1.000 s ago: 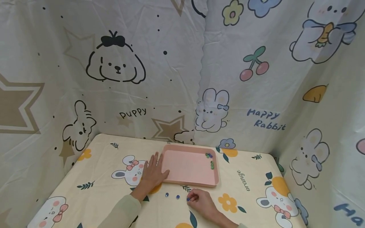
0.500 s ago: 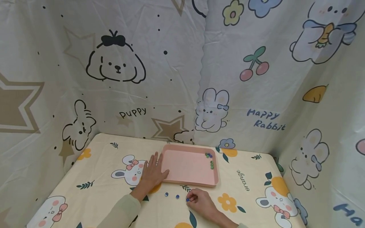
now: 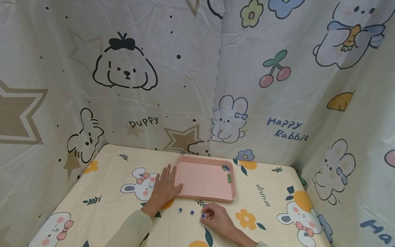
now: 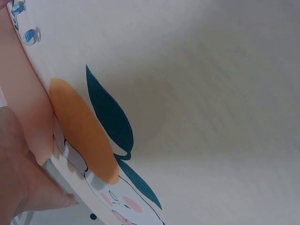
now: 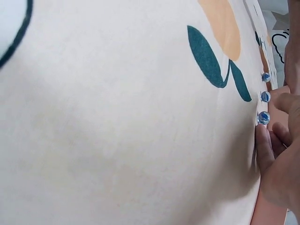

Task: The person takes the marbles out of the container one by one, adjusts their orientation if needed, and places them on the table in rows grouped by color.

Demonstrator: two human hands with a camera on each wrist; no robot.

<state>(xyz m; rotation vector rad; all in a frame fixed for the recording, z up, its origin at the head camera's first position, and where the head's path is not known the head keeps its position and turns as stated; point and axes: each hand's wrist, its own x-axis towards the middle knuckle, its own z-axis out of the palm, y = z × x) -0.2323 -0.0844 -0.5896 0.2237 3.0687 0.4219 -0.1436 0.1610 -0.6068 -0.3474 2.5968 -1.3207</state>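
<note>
My left hand (image 3: 165, 187) lies spread at the left side of a pink tray (image 3: 203, 198), with its thumb over the near-left rim. My right hand (image 3: 219, 219) is at the near side of the tray, low over the cloth. Its thumb and forefinger curl round a clear and blue glass marble (image 5: 264, 117), the thumb tip against it. Two more blue marbles, a middle one (image 3: 192, 213) and a left one (image 3: 180, 210), lie to its left in a row on the cloth. Inside the tray, blue and green marbles (image 3: 225, 168) sit in the far-right corner, with green marbles (image 3: 229, 178) below them.
A cream cloth (image 3: 108, 219) printed with rabbits, oranges and leaves covers the table. Printed curtains (image 3: 185, 75) hang behind the table and along both sides. The far edge of the table meets the back curtain.
The right thumb has shifted very slightly left, and a little more of the marble at its fingertips shows. The left hand, tray and other marbles stay where they were.
</note>
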